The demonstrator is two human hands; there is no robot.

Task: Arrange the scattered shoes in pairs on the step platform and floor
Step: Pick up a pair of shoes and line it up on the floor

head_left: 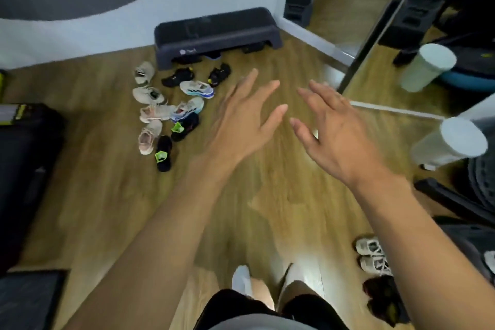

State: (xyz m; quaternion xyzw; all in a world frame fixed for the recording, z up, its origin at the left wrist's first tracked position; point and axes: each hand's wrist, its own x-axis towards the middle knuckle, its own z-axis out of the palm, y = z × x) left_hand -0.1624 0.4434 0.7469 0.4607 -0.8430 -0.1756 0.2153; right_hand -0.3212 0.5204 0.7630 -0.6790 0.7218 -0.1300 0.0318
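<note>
Wood floor [281,195] lies under everything. Nearest, the person's white socks [241,278] stand on it. By the right edge a white pair [372,257] lies side by side, with dark shoes [383,300] just nearer. Further out, the left hand [241,120] and right hand [337,131] reach forward above the floor, close together. Their fingers are straight and spread wide, holding and touching nothing. Left of the left hand, the scattered shoes lie in a loose cluster: a green-tagged black shoe [164,153], pink shoes [146,139], blue-soled shoes [197,88], beige shoes [147,95] and black shoes [178,77]. Behind them the step [217,35] sits against the wall [107,29], beside a mirror [348,8].
</note>
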